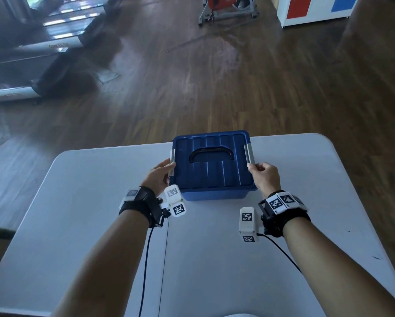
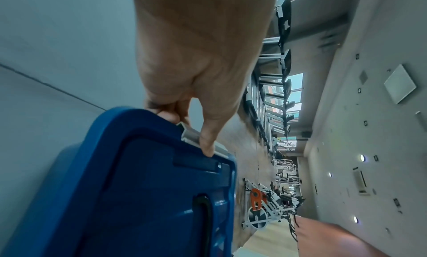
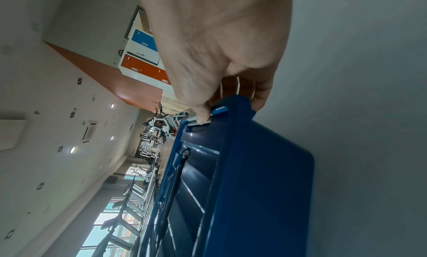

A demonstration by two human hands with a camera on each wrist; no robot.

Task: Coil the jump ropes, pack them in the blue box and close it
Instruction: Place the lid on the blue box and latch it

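The blue box (image 1: pixel 212 165) stands on the white table (image 1: pixel 89 202) with its lid on and its black handle (image 1: pixel 211 153) lying flat. A grey latch sits on each short side. My left hand (image 1: pixel 163 173) pinches the left latch (image 2: pixel 193 136), thumb on top and fingers curled beneath. On the opposite side my right hand (image 1: pixel 264 175) grips the right latch (image 3: pixel 198 122) the same way, thumb on top. The box (image 2: pixel 143 188) (image 3: pixel 242 178) fills the lower part of both wrist views. No jump rope is visible; the box's inside is hidden.
The table's far edge lies just behind the box, with wooden floor (image 1: pixel 214 88) beyond. Treadmills (image 1: pixel 31 72) stand at the far left, an exercise bike (image 1: pixel 226 8) at the back, and a red and blue locker (image 1: pixel 315 8) at the far right.
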